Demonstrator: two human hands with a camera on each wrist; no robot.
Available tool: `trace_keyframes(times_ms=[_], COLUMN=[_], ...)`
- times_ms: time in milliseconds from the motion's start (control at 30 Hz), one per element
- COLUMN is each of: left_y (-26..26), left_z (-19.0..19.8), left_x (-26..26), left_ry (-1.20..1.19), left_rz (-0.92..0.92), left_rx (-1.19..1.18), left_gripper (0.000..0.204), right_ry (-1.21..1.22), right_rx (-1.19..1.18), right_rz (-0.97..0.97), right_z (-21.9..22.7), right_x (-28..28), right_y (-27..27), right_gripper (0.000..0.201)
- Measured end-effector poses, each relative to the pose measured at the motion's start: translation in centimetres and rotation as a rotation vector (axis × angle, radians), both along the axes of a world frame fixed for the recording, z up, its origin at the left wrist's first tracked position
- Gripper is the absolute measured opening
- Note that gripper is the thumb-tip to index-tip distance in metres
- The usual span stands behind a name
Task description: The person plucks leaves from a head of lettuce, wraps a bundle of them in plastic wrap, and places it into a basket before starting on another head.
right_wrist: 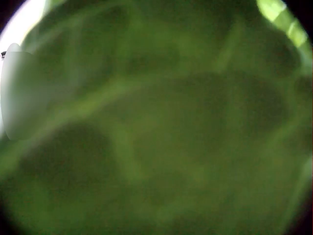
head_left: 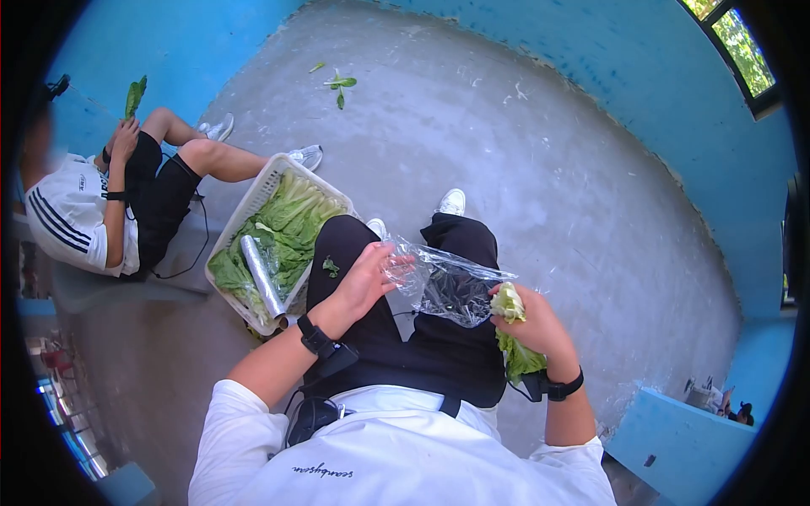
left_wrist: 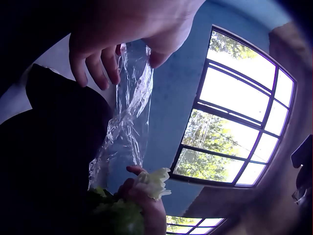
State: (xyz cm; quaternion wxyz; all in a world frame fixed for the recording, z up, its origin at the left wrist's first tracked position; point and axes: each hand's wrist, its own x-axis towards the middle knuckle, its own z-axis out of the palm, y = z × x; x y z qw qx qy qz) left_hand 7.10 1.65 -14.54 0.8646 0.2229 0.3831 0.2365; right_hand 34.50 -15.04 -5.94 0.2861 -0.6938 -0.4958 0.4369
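A sheet of clear plastic film (head_left: 460, 287) stretches between my two hands above my lap. My left hand (head_left: 364, 278) pinches its left end between thumb and forefinger, and the left wrist view shows the film (left_wrist: 132, 103) hanging from that hand (left_wrist: 132, 34). My right hand (head_left: 536, 320) grips a bunch of leafy greens, pale stem end (head_left: 509, 304) up and leaves (head_left: 521, 358) hanging below, and it touches the film's right end. A green leaf (right_wrist: 161, 142) fills nearly all of the right wrist view, hiding the hand there.
Left of my legs stands a white crate (head_left: 226, 236) of leafy greens (head_left: 291, 211), with a film roll (head_left: 261, 274) lying on top. A seated person (head_left: 84, 211) at the left holds a leaf (head_left: 135, 97). Loose leaves (head_left: 340, 83) lie on the floor (head_left: 472, 110). A leaf scrap (head_left: 331, 267) rests on my thigh.
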Motion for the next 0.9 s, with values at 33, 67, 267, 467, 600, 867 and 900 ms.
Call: trace_keyframes(times_ms=[33, 67, 267, 467, 600, 867, 900], left_y=[-0.2, -0.3, -0.3, -0.2, -0.6, -1.9, -2.2], left_z=[0.1, 0.0, -1.0, -1.1, -0.6, 2.5, 3.5], left_x=[0.2, 0.4, 0.7, 0.1, -0.1, 0.1, 0.5], left_ry=[0.046, 0.041, 0.052, 0.018, -0.002, 0.106, 0.099], left_rz=[-0.026, -0.028, -0.012, -0.041, -0.074, -0.114, -0.134], left_rx=[0.062, 0.061, 0.07, 0.075, 0.057, 0.217, 0.253], left_gripper=[0.026, 0.029, 0.04, 0.037, 0.037, 0.028, 0.028], right_ry=[-0.018, -0.036, -0.027, 0.183, 0.083, 0.206, 0.218], right_rx=[-0.017, -0.034, -0.105, -0.1, 0.101, -0.05, -0.052], right_rz=[0.015, 0.031, 0.002, -0.042, 0.17, -0.089, -0.118], right_z=[-0.4, -0.7, -2.6, -4.3, -4.9, -1.5, -1.5], right_x=[0.1, 0.3, 2.2, 3.0, 2.4, 3.5, 3.8], right_y=[-0.1, -0.1, -0.4, -0.9, 0.7, -1.5, -2.0], right_gripper=[0.033, 0.031, 0.026, 0.026, 0.027, 0.028, 0.027])
